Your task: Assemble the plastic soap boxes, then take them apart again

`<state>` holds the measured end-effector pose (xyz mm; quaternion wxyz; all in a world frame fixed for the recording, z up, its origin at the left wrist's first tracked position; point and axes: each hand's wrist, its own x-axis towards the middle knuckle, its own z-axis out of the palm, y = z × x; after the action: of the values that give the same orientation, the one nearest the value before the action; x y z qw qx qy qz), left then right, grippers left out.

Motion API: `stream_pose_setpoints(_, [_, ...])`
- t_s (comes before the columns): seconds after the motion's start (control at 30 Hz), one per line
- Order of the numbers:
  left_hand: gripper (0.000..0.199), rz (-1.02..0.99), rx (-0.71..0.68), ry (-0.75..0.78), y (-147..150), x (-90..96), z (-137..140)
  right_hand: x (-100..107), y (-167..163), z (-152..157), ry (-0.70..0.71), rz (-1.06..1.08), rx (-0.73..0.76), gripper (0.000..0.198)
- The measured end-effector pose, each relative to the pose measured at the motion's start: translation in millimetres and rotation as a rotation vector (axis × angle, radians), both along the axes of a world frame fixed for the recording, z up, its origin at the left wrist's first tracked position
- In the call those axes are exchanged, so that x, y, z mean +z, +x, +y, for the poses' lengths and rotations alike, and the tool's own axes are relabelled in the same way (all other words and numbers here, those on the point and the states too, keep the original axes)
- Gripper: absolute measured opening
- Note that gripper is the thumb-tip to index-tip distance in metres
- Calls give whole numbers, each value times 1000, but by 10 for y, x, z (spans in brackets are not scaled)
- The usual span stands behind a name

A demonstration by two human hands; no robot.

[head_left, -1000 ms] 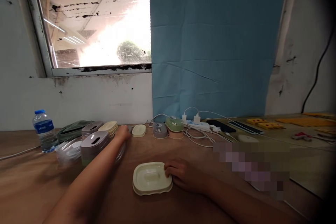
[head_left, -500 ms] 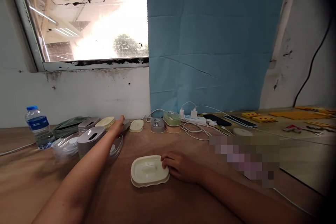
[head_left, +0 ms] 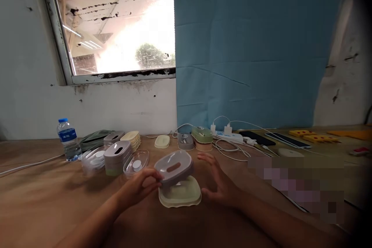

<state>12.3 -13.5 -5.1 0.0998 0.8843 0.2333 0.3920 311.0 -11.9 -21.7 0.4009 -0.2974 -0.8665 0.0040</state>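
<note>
My left hand [head_left: 142, 186] pinches the near left edge of a grey plastic cover [head_left: 186, 158], rounded-oblong with a slot in its top. The cover is held tilted over a cream plastic tray [head_left: 180, 200] lying on the table, hiding the tray's far part. Whether the two touch I cannot tell. To the right, my right hand [head_left: 219, 184] is open, fingers apart and slightly curled, just beside the cover and tray with nothing in it.
Left of the hands stand stacked grey slotted covers [head_left: 117, 159], clear plastic lids [head_left: 136, 162], stacked cream trays [head_left: 131, 139] and a water bottle [head_left: 68, 139]. Behind lie another cream tray [head_left: 162, 142], a grey box [head_left: 185, 142], a green box [head_left: 202, 135], a power strip [head_left: 229, 135] and phones [head_left: 257, 138].
My left hand has come back from the far items with the grey cover, now above the cream tray. My right hand has let go of the tray's edge and opened.
</note>
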Motion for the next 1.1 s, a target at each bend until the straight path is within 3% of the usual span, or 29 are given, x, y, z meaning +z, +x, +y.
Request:
stream_pose_setpoints(0.13, [18, 92, -7, -110, -57, -212, 22, 25, -25, -57, -121, -222, 33, 78])
stream_pose_setpoints(0.3, [17, 137, -18, -180, -22, -199, 52, 36, -77, -63, -163, -386, 70, 67])
stream_pose_setpoints(0.57, [20, 161, -53, -204, 39, -127, -28, 17, -61, -28, -72, -337, 133, 45])
stream_pose_setpoints(1.1, [37, 365, -13, -194, 65, 38, -110, 84, -74, -13, -74, -359, 258, 44])
